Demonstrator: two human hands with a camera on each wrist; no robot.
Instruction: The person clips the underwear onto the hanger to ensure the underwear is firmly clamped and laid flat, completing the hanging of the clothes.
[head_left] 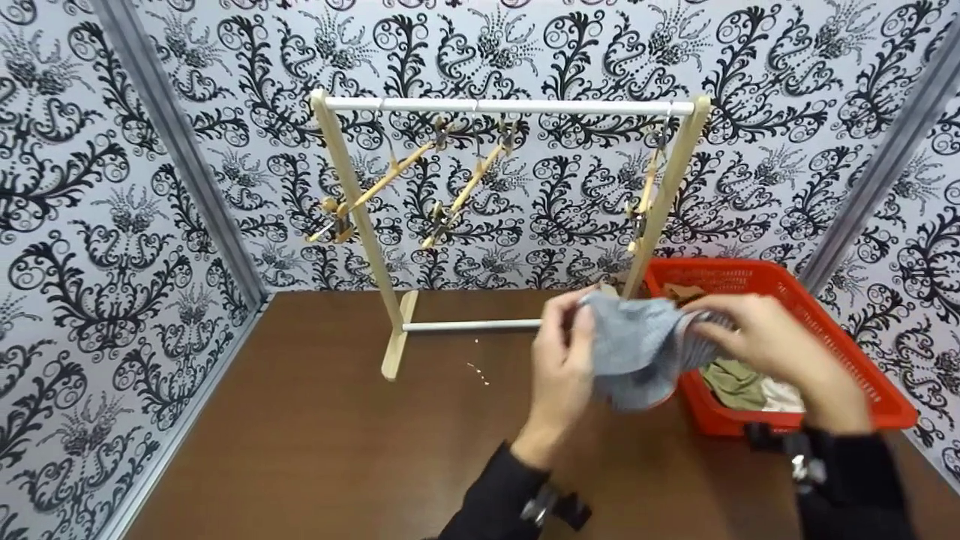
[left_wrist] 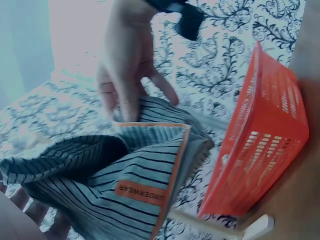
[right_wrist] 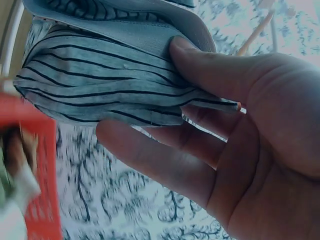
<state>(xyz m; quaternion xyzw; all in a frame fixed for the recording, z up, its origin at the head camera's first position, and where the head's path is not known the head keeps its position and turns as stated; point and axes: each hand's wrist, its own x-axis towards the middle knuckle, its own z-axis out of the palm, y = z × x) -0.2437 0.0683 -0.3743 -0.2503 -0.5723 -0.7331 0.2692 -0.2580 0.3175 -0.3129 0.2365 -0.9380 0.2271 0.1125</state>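
Grey underpants with dark stripes (head_left: 634,341) are held up between both hands, in front of the rack's right side in the head view. My left hand (head_left: 561,360) grips the left end of the cloth, thumb on the near side. At the other end, my right hand (head_left: 757,330) pinches the edge between thumb and fingers; the right wrist view shows its thumb (right_wrist: 187,52) on the plain grey band. An orange label reading UNDERWEAR (left_wrist: 141,192) and orange edging show in the left wrist view. The fabric is partly folded and bunched.
A wooden rack (head_left: 360,217) with a white top rod (head_left: 525,107) stands at the back. Three wooden clip hangers hang from it, one being the middle hanger (head_left: 469,187). To the right, a red basket (head_left: 832,330) holds clothes, including an olive-green garment (head_left: 739,384). Patterned walls enclose the brown table (head_left: 300,435).
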